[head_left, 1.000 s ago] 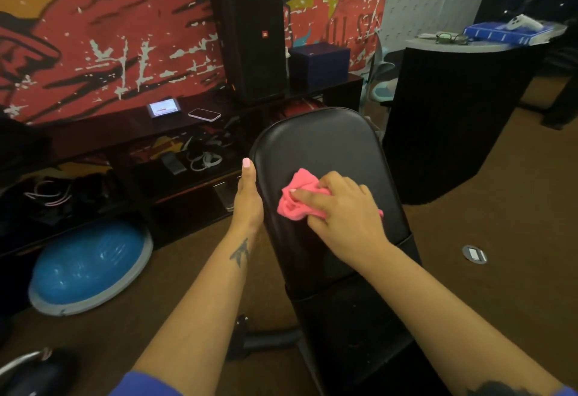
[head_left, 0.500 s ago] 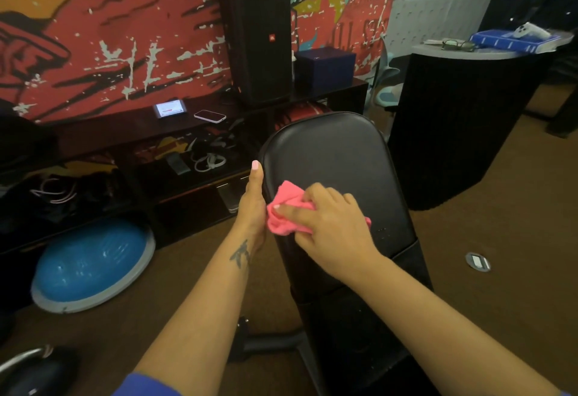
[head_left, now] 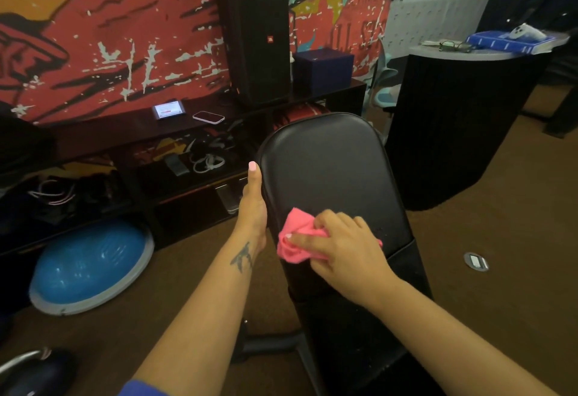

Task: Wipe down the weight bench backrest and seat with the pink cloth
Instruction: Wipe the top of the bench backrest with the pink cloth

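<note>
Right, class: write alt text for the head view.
A right hand presses a pink cloth on a black bench backrest, while the left hand holds its edge. A blue balance dome lies on the floor.

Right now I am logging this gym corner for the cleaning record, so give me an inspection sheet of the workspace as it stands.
Surface: black padded weight bench backrest, tilted up; the seat below is mostly out of view.
Job's things: crumpled pink cloth pressed on the backrest's lower part.
Clutter: white smartphone and small lit screen on the dark low shelf; blue half-dome balance trainer on the brown floor.
Grippers: left hand holds the backrest's left edge, thumb up; right hand grips the cloth.
Cables: white cords inside the shelf.
Surroundings: red mural wall, tall black speaker, black round counter.
</note>
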The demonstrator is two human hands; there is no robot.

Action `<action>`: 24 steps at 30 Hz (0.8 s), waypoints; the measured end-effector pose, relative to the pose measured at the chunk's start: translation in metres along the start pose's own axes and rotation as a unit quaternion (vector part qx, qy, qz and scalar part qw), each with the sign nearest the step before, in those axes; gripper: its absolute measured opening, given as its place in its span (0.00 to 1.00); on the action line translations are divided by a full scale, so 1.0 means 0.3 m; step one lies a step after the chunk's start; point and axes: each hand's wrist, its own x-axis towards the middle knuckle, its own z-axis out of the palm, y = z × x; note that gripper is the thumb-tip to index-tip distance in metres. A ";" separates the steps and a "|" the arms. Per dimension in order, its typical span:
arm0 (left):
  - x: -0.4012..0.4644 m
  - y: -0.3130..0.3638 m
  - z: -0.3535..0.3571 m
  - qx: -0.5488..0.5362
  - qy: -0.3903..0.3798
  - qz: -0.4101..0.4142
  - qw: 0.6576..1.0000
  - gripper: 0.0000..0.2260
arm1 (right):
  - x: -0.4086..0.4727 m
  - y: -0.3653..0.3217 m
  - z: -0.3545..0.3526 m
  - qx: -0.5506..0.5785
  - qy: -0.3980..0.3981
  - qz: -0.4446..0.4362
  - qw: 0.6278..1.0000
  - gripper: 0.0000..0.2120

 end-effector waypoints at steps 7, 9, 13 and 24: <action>-0.003 -0.005 0.020 -0.006 0.032 -0.003 0.999 0.47 | 0.053 0.064 -0.028 0.006 0.048 0.078 0.996 0.19; -0.009 -0.003 0.023 -0.004 0.037 -0.001 0.999 0.46 | 0.058 0.025 -0.014 0.014 0.047 0.058 0.997 0.19; -0.008 -0.004 0.015 -0.002 0.034 -0.005 0.999 0.50 | -0.042 0.014 0.012 0.013 -0.022 0.003 1.000 0.20; -0.018 -0.109 -0.024 0.019 -0.027 -0.035 0.999 0.49 | -0.041 -0.040 0.033 0.018 -0.025 0.007 0.999 0.18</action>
